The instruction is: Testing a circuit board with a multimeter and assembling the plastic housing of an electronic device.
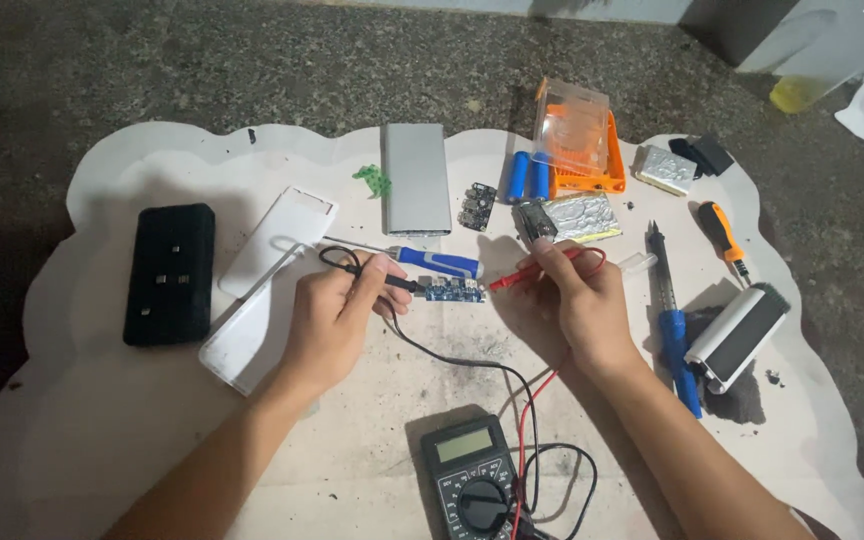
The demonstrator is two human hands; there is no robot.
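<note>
White scalloped mat (102,400) spreads over the rough floor, w/ all our bits on it. Multimeter (470,477) sits nearest us so the screen reads upright. Both wrists rest low, forearms angled inward. Our left hand (330,318) is pinched shut round the black probe (392,281), right hand (572,292) likewise on the red probe (527,274); tips meet the small blue circuit board (453,291) at centre, approx. between the hands.

Light dim overall, brightest on white mat (152,440); surrounding floor (202,60) falls to dark. Source overhead, slightly front: soft shadows under hands and beside silver case (417,178). Mild glare on foil packs (582,215) (crinkled surface). Focus acceptable centre; edges softer, slight wide-angle curvature.
</note>
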